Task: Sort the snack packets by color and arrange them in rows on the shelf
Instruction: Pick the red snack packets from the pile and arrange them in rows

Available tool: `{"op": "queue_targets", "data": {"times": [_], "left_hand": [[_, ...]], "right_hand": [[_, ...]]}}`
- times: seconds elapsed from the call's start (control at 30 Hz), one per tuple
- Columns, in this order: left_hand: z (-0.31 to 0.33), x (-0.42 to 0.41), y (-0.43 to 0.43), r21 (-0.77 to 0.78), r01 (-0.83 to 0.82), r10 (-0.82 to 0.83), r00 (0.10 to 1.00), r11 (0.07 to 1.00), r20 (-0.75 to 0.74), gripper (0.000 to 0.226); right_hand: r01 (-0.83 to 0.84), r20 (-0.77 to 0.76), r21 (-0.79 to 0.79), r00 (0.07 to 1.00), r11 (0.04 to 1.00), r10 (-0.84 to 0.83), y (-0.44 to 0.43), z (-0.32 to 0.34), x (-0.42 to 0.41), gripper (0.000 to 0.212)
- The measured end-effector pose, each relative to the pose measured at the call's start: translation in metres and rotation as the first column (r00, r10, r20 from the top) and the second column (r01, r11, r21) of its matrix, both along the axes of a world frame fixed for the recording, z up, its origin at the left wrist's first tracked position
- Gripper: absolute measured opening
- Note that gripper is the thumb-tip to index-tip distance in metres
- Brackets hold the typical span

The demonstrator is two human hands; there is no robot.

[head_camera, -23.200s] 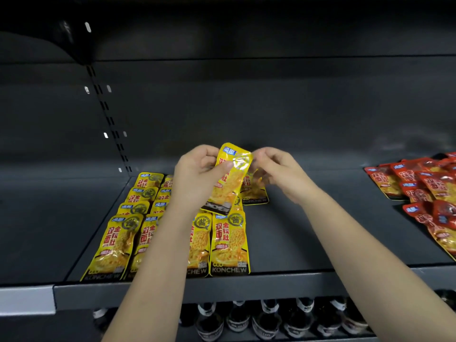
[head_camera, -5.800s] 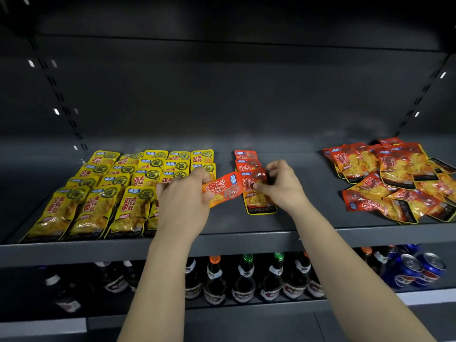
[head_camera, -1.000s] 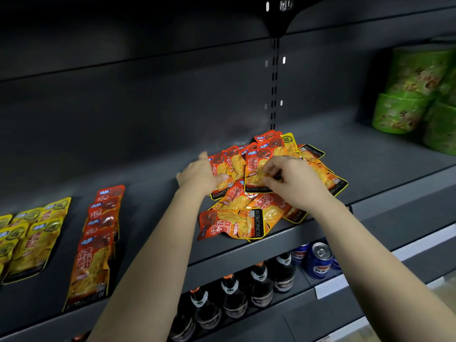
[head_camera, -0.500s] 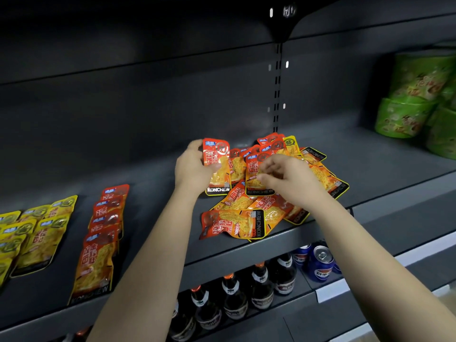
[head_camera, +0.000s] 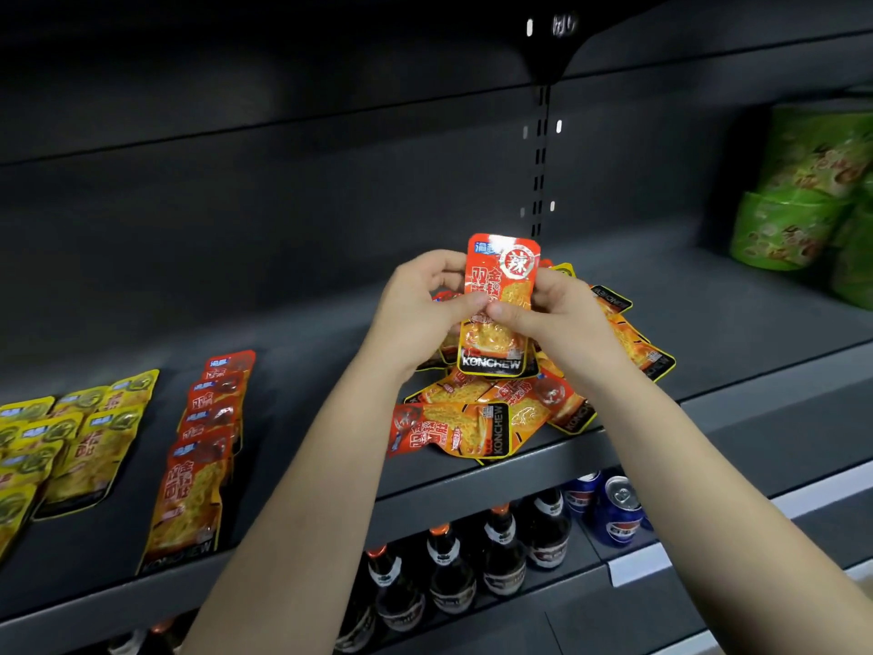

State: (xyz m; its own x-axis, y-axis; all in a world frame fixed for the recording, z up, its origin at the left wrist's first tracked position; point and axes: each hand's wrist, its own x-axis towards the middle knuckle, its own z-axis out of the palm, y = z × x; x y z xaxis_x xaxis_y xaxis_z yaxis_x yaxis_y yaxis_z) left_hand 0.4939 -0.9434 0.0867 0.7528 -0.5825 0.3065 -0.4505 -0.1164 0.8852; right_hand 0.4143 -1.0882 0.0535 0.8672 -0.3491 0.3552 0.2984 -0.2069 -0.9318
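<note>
Head view: the left hand (head_camera: 420, 309) and the right hand (head_camera: 562, 319) meet on one glossy red-orange foil snack packet (head_camera: 500, 276). Each pinches it between thumb and curled fingers, thumb tips almost touching across its front. It stands upright in the air, just above a loose heap of red-orange packets (head_camera: 472, 427) near the front of the dark grey metal shelf (head_camera: 307, 371).

The foil looks slick and the hold is only a pinch near the middle. If one hand lets go before the other is firm, I judge the packet could drop into the heap or over the lip. The heap's lowest packet lies right at the front edge, so a brush from a wrist or forearm could tip it off onto the brown glass bottles (head_camera: 444, 574) and blue drink cans (head_camera: 619, 512) below. A yellow packet corner (head_camera: 564, 269) shows in the heap beside the right hand, so a careless grab could mix colours.

Well to the left lies an overlapping row of red packets (head_camera: 208, 442), and beyond it the rows of yellow packets (head_camera: 71, 446). Setting this one down askew could skew the red row. Green bagged goods (head_camera: 793, 229) sit far right, apart from all this. I see nothing lying between heap and row.
</note>
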Motion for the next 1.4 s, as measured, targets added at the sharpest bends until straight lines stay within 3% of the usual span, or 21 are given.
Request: {"op": "queue_targets", "data": {"times": [0.1,0.27,0.43,0.53,0.6,0.7,0.87,1.0,1.07,1.17,1.4], "left_hand": [[-0.001,0.012,0.000,0.005,-0.049,0.049,0.998,0.999,-0.046,0.021],[-0.022,0.053,0.002,0.195,-0.345,0.334,0.939,0.918,0.085,0.027],[-0.046,0.072,-0.012,0.605,-0.416,0.320,0.909,0.679,0.266,0.058],[-0.055,0.073,-0.022,0.736,-0.443,0.316,0.894,0.512,0.319,0.086],[-0.058,0.074,-0.026,0.759,-0.447,0.329,0.889,0.473,0.318,0.098],[-0.060,0.079,-0.028,0.752,-0.436,0.346,0.892,0.494,0.290,0.095],[-0.057,0.081,-0.027,0.663,-0.479,0.441,0.864,0.576,0.242,0.062],[-0.057,0.075,-0.026,0.585,-0.555,0.506,0.820,0.591,0.267,0.060],[-0.059,0.075,-0.025,0.527,-0.543,0.521,0.828,0.653,0.207,0.051],[-0.058,0.075,-0.023,0.421,-0.485,0.491,0.865,0.767,0.101,0.041],[-0.045,0.062,-0.018,0.317,-0.404,0.396,0.913,0.858,0.093,0.038]], "right_hand": [[0.025,0.003,0.021,1.000,0.999,-0.025,-0.004,-0.001,-0.002,0.023],[0.059,-0.036,0.035,0.998,0.998,-0.058,-0.017,-0.004,-0.009,0.023],[0.077,-0.062,0.036,0.995,0.996,-0.075,-0.028,-0.008,-0.016,0.026],[0.088,-0.075,0.022,0.993,0.996,-0.086,-0.033,-0.010,-0.020,0.026],[0.099,-0.084,0.023,0.992,0.995,-0.096,-0.036,-0.011,-0.023,0.026],[0.105,-0.091,0.027,0.991,0.994,-0.102,-0.039,-0.013,-0.025,0.026],[0.100,-0.115,0.024,0.989,0.995,-0.097,-0.037,-0.018,-0.022,0.025],[0.086,-0.131,0.016,0.988,0.996,-0.083,-0.034,-0.021,-0.020,0.027],[0.086,-0.139,0.005,0.987,0.996,-0.084,-0.034,-0.020,-0.019,0.028],[0.081,-0.151,-0.007,0.985,0.997,-0.081,-0.032,-0.018,-0.018,0.027],[0.079,-0.136,-0.031,0.987,0.996,-0.082,-0.027,-0.011,-0.015,0.020]]}}
